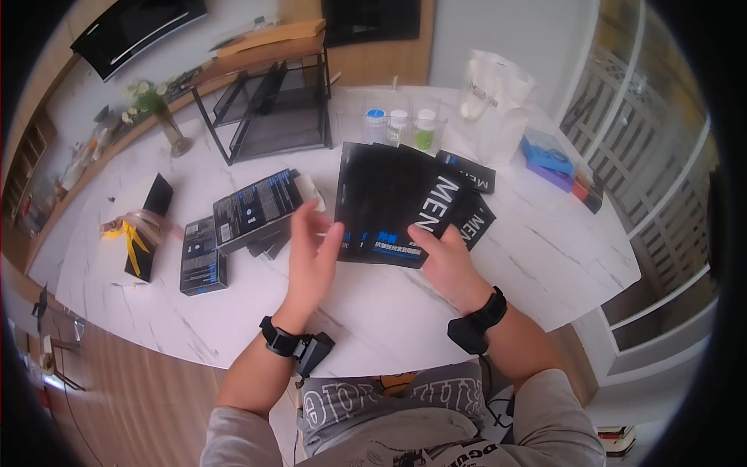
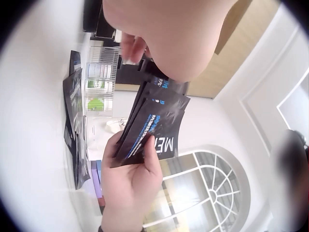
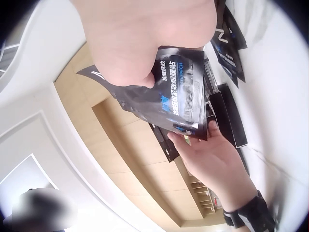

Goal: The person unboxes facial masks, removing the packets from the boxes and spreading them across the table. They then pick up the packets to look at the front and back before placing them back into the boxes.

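Observation:
My right hand (image 1: 454,271) holds a fanned stack of flat black eye-mask sachets (image 1: 385,187) by the lower right, thumb on the front, "MEN" lettering up the side. My left hand (image 1: 308,257) is at the stack's left edge, its thumb right at the edge and its fingers loosely bent and spread apart. The right wrist view shows the sachets' printed front (image 3: 176,92) with the left hand (image 3: 212,154) by their lower corner. Behind the stack, more black sachets (image 1: 476,171) lie on the table.
Two printed black boxes, one tilted (image 1: 257,206) and one flat (image 1: 204,258), lie left on the marble-patterned table (image 1: 373,319). Beyond them are a ribboned box (image 1: 128,233), a mesh rack (image 1: 272,117) and a clear organizer with bottles (image 1: 424,128). At right stand a white bag (image 1: 498,101) and blue box (image 1: 547,149).

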A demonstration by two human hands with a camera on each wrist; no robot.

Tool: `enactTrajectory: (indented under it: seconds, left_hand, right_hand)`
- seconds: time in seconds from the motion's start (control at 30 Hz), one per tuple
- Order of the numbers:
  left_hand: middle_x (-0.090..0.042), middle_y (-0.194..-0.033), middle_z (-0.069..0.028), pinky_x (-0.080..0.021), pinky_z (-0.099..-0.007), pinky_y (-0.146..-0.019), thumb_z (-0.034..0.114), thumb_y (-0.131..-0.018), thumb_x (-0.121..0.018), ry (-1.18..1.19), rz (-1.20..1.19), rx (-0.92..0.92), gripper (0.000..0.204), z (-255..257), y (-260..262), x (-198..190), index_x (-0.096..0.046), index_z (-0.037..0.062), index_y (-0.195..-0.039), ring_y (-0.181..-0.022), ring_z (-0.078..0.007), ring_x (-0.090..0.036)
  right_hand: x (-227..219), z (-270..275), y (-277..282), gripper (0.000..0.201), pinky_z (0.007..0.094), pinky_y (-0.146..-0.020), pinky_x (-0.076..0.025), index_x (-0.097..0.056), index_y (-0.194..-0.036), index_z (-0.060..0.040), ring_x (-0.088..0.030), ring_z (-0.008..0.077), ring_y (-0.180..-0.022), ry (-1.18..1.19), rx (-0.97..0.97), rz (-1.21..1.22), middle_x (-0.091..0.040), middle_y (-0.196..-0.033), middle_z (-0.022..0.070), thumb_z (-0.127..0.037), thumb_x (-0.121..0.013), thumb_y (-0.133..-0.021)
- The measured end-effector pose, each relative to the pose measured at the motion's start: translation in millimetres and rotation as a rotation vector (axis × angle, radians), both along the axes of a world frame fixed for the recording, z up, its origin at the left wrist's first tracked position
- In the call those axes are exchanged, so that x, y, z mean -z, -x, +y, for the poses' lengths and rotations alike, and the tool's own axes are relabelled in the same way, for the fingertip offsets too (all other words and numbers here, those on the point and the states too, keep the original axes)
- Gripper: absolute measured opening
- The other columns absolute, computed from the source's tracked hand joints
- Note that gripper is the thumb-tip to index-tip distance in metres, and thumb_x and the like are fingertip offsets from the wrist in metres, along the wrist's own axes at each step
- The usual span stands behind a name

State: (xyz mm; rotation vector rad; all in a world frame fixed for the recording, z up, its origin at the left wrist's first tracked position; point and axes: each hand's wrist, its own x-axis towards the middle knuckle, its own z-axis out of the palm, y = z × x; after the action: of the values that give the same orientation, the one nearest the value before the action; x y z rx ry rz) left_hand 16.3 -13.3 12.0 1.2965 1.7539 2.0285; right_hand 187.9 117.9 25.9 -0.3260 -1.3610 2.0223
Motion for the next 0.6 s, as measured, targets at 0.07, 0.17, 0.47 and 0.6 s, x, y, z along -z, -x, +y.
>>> enactTrajectory:
  seconds: [0.07, 0.17, 0.47, 0.6]
  left_hand:
    - [-0.059, -0.119, -0.0106, -0.053, -0.0315, -0.086, 0.021, -0.104, -0.048, 0.113, -0.268, 0.309, 0.036, -3.8, 5.7, -2.4, -0.049, -0.0013, -0.133, -0.104, -0.0196, -0.061]
    - [-0.065, -0.12, -0.0143, -0.06, -0.0425, -0.088, 0.02, -0.103, -0.049, 0.214, -0.62, 0.64, 0.034, -5.4, 5.0, -3.0, -0.054, -0.0019, -0.129, -0.106, -0.0249, -0.066]
    - [-0.062, -0.125, -0.0137, -0.058, -0.0426, -0.093, 0.003, -0.099, -0.054, 0.239, -0.666, 0.714, 0.03, -5.4, 2.9, -3.3, -0.055, -0.0015, -0.128, -0.11, -0.0238, -0.064]
    - [-0.064, -0.122, -0.0125, -0.06, -0.0412, -0.09, 0.002, -0.098, -0.055, 0.201, -0.638, 0.651, 0.028, -4.1, 0.9, -1.5, -0.057, -0.0006, -0.125, -0.107, -0.0222, -0.066]
  right_hand:
    - [-0.7, -0.5, 0.7, 0.024, 0.0268, -0.084, -0.049, -0.061, -0.119, 0.001, -0.061, 0.01, -0.096, 0.032, -0.052, 0.016, -0.066, -0.109, 0.0029, -0.012, -0.06, -0.097]
    - [12.0, 9.5, 2.0, 0.026, 0.0303, -0.089, -0.05, -0.059, -0.121, -0.0004, -0.061, 0.0134, -0.101, 0.078, -0.102, 0.03, -0.065, -0.113, 0.0042, -0.008, -0.06, -0.096]
    - [19.3, 16.3, 1.8, 0.029, 0.0333, -0.094, -0.049, -0.058, -0.125, -0.0016, -0.061, 0.0159, -0.108, 0.057, -0.15, 0.034, -0.064, -0.117, 0.0052, -0.004, -0.058, -0.096]
    - [15.7, 14.1, 2.4, 0.027, 0.0295, -0.092, -0.049, -0.06, -0.123, 0.0006, -0.061, 0.0122, -0.103, 0.023, -0.116, 0.028, -0.065, -0.113, 0.004, -0.008, -0.059, -0.097]
